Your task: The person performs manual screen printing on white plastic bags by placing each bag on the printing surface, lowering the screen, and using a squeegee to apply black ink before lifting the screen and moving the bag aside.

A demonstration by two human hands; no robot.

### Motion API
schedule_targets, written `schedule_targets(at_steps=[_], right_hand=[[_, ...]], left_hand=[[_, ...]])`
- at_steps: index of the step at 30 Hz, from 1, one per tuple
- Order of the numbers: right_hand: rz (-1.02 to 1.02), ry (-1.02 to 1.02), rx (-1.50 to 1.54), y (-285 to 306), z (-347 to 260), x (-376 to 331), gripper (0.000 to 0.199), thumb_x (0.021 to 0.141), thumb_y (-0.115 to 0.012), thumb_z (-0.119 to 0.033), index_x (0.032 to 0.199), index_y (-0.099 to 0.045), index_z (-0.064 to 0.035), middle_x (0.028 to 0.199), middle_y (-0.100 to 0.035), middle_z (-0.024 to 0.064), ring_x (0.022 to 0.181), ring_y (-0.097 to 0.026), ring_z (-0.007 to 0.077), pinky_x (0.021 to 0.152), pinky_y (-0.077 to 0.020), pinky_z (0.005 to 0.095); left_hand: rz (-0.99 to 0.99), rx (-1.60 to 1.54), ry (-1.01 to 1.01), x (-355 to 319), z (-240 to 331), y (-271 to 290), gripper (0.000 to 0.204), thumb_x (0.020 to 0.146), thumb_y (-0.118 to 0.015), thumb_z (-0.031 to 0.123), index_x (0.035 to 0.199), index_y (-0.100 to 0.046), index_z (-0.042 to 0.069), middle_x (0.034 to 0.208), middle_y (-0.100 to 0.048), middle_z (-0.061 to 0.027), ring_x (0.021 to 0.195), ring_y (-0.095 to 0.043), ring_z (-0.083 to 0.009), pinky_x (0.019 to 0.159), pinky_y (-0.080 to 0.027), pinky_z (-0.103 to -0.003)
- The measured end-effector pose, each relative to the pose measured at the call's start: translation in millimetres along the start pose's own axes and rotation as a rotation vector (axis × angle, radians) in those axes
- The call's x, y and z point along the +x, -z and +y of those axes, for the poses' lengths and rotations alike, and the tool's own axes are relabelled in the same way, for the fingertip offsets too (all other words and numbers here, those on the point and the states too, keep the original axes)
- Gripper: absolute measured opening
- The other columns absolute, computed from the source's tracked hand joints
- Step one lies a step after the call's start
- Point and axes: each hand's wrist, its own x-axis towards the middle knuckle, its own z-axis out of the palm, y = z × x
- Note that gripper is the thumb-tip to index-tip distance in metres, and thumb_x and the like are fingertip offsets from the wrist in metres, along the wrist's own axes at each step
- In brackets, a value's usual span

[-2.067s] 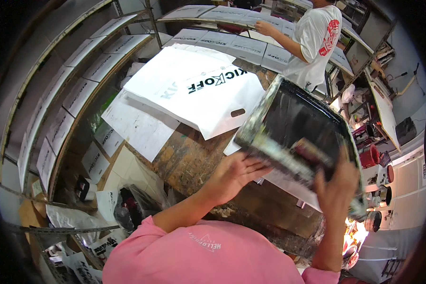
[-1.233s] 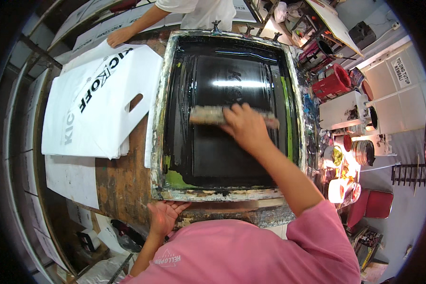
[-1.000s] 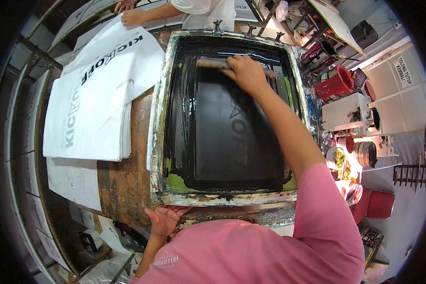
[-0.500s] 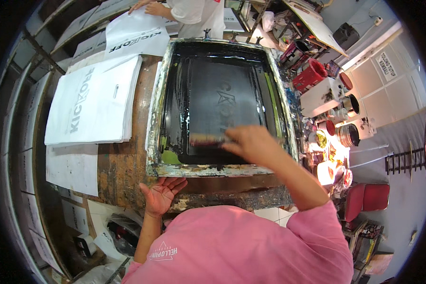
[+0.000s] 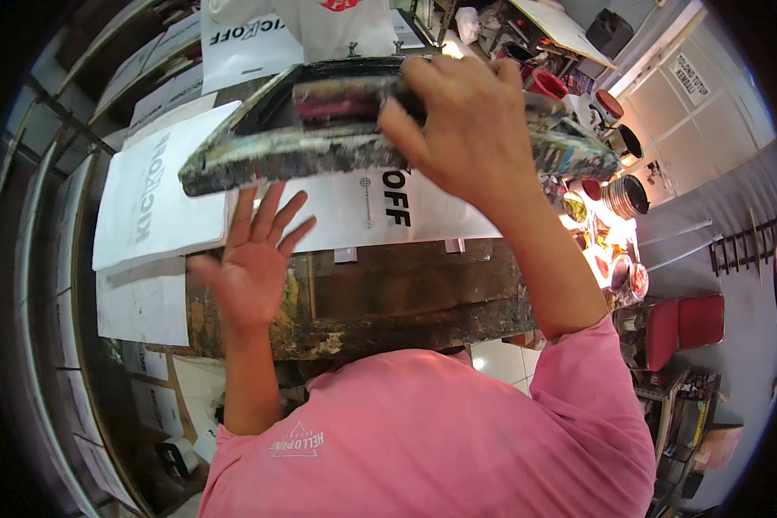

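A screen-printing frame [image 5: 272,161] is tilted up, its near edge raised off the table. My right hand [image 5: 470,129] is closed on a squeegee [image 5: 324,102] with a stained wooden handle, over the frame's near edge. Beneath the frame lies a white sheet [image 5: 337,211] with bold black lettering, partly hidden by the frame and my right arm. My left hand [image 5: 255,268] is open, palm up and fingers spread, just below the frame's near left part. Whether its fingertips touch the frame or the sheet I cannot tell.
A stack of white printed sheets [image 5: 160,186] lies on the worn wooden table [image 5: 406,293] at left. Another person in a white shirt [image 5: 354,30] stands behind the frame, beside a hanging printed sheet [image 5: 246,60]. Shelves [image 5: 56,259] line the left; cans [image 5: 623,198] crowd the right.
The frame's near edge has risen from the table, uncovering the printed sheet. My right hand has moved up and away with the squeegee. My left hand has moved forward, fingers spreading.
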Motion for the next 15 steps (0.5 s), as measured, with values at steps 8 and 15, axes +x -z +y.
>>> schedule_targets(at_steps=[8, 15], right_hand=[[-0.029, -0.052, 0.032, 22, 2, 63, 0.041, 0.089, -0.059, -0.036, 0.073, -0.063, 0.001, 0.067, -0.063, 0.0179, 0.069, -0.063, 0.0356, 0.079, -0.0469, 0.0474], [-0.045, -0.162, 0.085, 16, 9, 99, 0.043, 0.088, -0.058, -0.036, 0.067, -0.062, 0.0013, 0.056, -0.057, 0.0177, 0.057, -0.059, 0.0346, 0.071, -0.0496, 0.0469]], left_hand=[[0.036, 1.931, 0.376, -55, -107, 11, 0.106, 0.088, -0.046, 0.082, 0.162, -0.027, 0.008, 0.166, -0.014, -0.0321, 0.155, -0.004, -0.0502, 0.113, 0.009, -0.078], [0.057, 1.845, 0.356, -38, -102, 1, 0.11, 0.084, -0.054, 0.083, 0.154, -0.04, -0.001, 0.155, -0.044, -0.0263, 0.152, -0.025, -0.0469, 0.113, 0.011, -0.077]])
